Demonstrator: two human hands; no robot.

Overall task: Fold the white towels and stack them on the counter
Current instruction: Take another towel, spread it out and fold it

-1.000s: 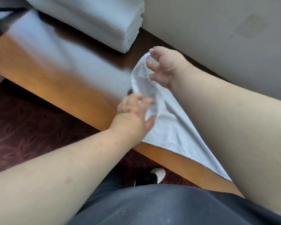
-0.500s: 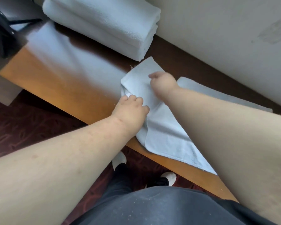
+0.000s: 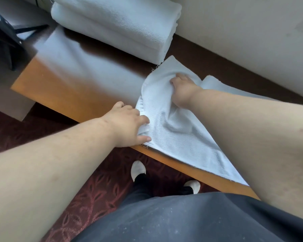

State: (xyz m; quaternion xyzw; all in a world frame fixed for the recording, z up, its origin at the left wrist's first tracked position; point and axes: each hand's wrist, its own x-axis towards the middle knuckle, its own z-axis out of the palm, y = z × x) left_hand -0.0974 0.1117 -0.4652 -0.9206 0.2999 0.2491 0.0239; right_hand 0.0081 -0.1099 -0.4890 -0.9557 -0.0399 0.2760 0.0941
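Left hand [image 3: 128,125]: fingers curled at the near-left edge of the towel [image 3: 173,123], thumb low against the corner, cloth bunched in the grip; hand lies at the counter's front edge.

Right hand [image 3: 181,91]: palm down on the towel's upper part, fingers bent into the cloth; fabric puckers around them. Whether they pinch a fold or only press, cannot tell.

Towel: white, partly folded, doubled layer at left, wrinkled in the middle; lies on the counter [image 3: 77,88], its near edge along the front lip and running right under the right forearm. A further strip shows beyond the right wrist, toward the wall [image 3: 243,32].

Stack [image 3: 115,27]: folded white towels, at the back of the counter by the wall, its near corner just beside the towel's far corner.

Counter: glossy wood, dark at the rear, orange at the front.

Floor: dark red patterned carpet [image 3: 98,189]; two white shoes [image 3: 138,169] below the counter edge.

Far left: dark frame [image 3: 2,37], blurred.
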